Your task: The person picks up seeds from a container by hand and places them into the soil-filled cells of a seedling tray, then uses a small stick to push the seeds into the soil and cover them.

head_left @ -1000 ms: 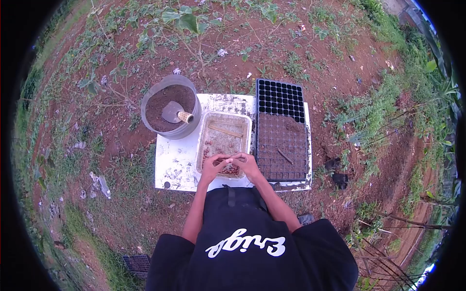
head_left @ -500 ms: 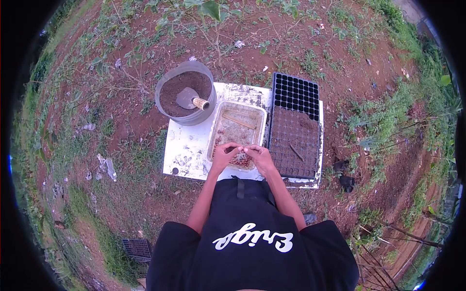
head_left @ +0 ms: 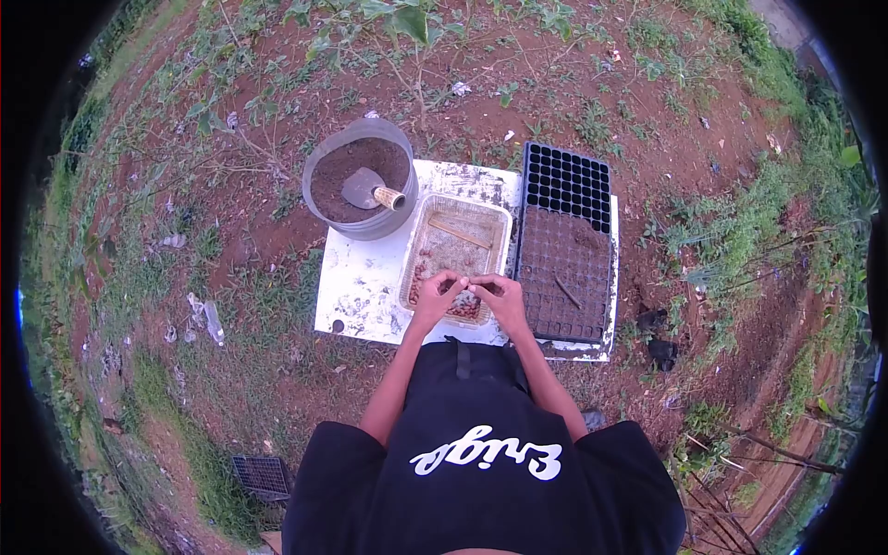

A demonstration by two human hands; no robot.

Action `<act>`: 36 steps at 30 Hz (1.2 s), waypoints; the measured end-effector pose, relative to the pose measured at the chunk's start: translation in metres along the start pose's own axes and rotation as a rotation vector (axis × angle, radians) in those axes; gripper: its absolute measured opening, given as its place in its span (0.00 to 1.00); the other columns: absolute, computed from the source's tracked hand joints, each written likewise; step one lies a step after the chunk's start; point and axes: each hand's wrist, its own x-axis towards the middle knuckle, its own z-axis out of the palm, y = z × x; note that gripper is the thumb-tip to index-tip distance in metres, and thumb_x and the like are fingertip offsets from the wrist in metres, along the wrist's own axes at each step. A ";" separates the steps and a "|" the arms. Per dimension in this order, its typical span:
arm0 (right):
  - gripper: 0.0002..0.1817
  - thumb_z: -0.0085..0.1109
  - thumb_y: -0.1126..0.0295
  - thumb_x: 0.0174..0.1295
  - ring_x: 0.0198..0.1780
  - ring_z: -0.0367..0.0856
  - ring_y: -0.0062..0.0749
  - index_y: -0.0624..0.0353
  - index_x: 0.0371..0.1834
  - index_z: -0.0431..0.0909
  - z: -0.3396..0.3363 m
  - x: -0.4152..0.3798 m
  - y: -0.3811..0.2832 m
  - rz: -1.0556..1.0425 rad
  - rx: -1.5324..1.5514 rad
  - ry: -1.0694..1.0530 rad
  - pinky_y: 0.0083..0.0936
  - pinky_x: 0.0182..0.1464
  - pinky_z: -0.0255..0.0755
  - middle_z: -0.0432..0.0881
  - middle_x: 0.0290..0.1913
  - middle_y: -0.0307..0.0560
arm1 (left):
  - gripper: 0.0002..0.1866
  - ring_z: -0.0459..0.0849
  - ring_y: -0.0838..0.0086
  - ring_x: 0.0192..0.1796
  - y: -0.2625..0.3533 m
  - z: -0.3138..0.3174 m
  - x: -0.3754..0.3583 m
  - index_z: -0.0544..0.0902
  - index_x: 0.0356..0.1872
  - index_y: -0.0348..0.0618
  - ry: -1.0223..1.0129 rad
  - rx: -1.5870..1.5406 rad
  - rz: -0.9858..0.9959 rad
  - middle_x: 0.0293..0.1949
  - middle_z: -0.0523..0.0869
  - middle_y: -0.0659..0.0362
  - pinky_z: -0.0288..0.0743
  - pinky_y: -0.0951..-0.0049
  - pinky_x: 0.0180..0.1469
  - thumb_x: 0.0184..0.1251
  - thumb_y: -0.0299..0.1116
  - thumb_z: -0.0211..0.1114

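My left hand (head_left: 435, 301) and my right hand (head_left: 501, 301) meet over the near end of a shallow clear plastic tray (head_left: 408, 257). Thumb and fingers of both hands are pinched, with the fingertips almost touching. Whatever sits between them is too small to name. Below my hands, small reddish seeds (head_left: 462, 310) lie at the tray's near end, with more along its left side. Across the tray's far half lies a flat wooden stick (head_left: 460, 233).
Right of the tray stands a black seedling tray (head_left: 566, 176), soil-filled in its nearer cells, with a dark stick (head_left: 568, 290) on the soil. At the back left, a grey tub (head_left: 313, 199) holds soil and a trowel (head_left: 372, 190). All rest on a white board (head_left: 356, 296).
The whole view has shifted slightly. My left fingers have curled into a rounder pinch, and both hands stay together over the tray.
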 end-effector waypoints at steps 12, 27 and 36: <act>0.11 0.65 0.72 0.64 0.40 0.82 0.20 0.68 0.45 0.84 -0.002 -0.007 0.000 0.095 0.088 0.074 0.20 0.45 0.76 0.87 0.39 0.43 | 0.09 0.82 0.85 0.40 0.015 0.000 -0.007 0.83 0.45 0.39 -0.019 -0.037 -0.052 0.38 0.86 0.65 0.75 0.83 0.43 0.69 0.32 0.67; 0.07 0.68 0.76 0.61 0.41 0.82 0.19 0.66 0.40 0.82 -0.007 -0.025 0.000 0.097 0.075 0.177 0.17 0.46 0.75 0.86 0.39 0.43 | 0.10 0.82 0.85 0.37 -0.004 0.016 -0.005 0.83 0.46 0.37 -0.056 -0.047 0.009 0.36 0.87 0.63 0.75 0.83 0.39 0.68 0.29 0.67; 0.09 0.68 0.77 0.61 0.40 0.83 0.18 0.66 0.43 0.81 -0.020 -0.048 -0.002 0.129 0.039 0.310 0.17 0.44 0.75 0.86 0.38 0.43 | 0.10 0.82 0.86 0.36 0.000 0.039 -0.001 0.84 0.45 0.37 -0.227 0.048 -0.001 0.34 0.86 0.64 0.72 0.84 0.36 0.67 0.30 0.68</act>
